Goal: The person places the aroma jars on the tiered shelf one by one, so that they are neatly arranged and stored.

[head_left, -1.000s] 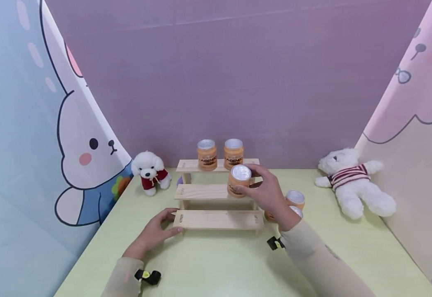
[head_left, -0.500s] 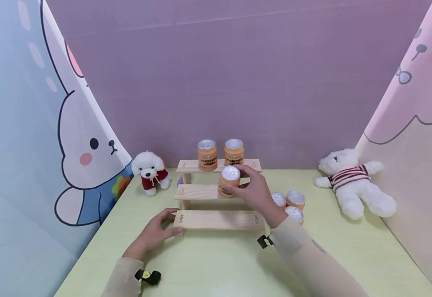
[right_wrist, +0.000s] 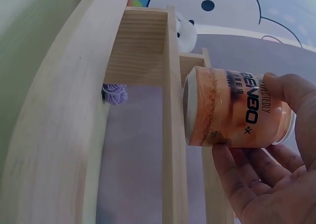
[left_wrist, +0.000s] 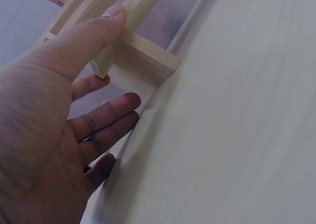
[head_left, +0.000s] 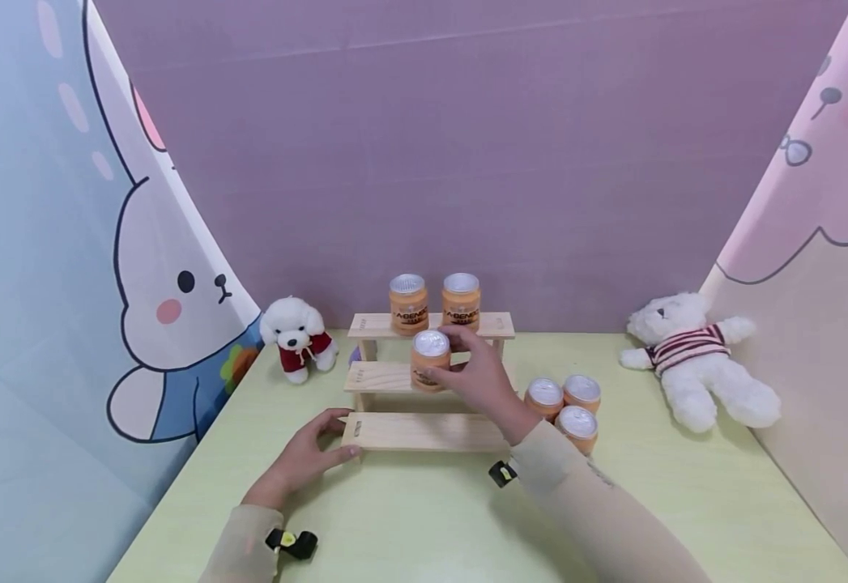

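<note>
One pale bench (head_left: 424, 518) carries a three-tier wooden rack (head_left: 387, 374) on my feed. I see the left hand (head_left: 307, 455) at the left end of its lowest step (head_left: 427, 432), thumb on the wood, other fingers loosely extended. The right hand (head_left: 480, 379) holds an orange jar (head_left: 429, 363) between thumb and fingers; the jar is upright just left of the palm, at the middle step, base contact unclear to me. Two like jars (head_left: 408, 306) stand on the top step (head_left: 497, 325), three more jars (head_left: 575, 429) on the bench.

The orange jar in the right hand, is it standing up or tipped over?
Standing up: in the head view, the orange jar in the right hand has its silver top facing up.
</note>
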### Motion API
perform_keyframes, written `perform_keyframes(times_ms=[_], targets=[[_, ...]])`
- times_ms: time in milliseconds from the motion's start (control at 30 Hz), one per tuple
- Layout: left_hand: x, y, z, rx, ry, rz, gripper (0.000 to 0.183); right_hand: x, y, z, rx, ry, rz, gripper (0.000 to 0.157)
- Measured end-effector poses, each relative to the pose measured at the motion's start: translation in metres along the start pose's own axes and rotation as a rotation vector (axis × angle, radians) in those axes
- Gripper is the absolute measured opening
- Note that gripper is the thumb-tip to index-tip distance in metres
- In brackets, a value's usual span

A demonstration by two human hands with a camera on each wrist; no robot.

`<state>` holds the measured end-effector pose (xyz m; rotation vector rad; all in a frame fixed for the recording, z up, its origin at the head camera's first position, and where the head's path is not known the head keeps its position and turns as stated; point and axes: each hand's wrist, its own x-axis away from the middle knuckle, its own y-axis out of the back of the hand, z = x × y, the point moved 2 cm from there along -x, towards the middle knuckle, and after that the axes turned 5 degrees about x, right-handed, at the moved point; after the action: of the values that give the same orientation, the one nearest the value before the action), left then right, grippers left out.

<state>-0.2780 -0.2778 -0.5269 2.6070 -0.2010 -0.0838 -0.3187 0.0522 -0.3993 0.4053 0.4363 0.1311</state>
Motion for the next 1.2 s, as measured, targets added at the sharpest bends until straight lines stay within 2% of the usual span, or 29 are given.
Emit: perform_keyframes(times_ms=[267,633,900,1200], targets=[[0.000,0.000,-0.002,0.010,-0.004,0.005,0.067,-0.003,-0.009,-0.002,0.019,-0.012,-0.016,0.065],[0.000,-0.001,-0.001,0.016,-0.003,0.001,0.067,-0.003,-0.019,-0.009,-0.006,-0.032,-0.083,0.061],[0.000,-0.001,-0.001,0.015,-0.014,0.002,0.066,0.001,-0.026,-0.011,-0.028,0.007,-0.008,0.067],[-0.001,-0.001,0.000,0.011,-0.017,0.000,0.066,-0.002,-0.037,-0.012,-0.029,0.028,-0.018,0.067]])
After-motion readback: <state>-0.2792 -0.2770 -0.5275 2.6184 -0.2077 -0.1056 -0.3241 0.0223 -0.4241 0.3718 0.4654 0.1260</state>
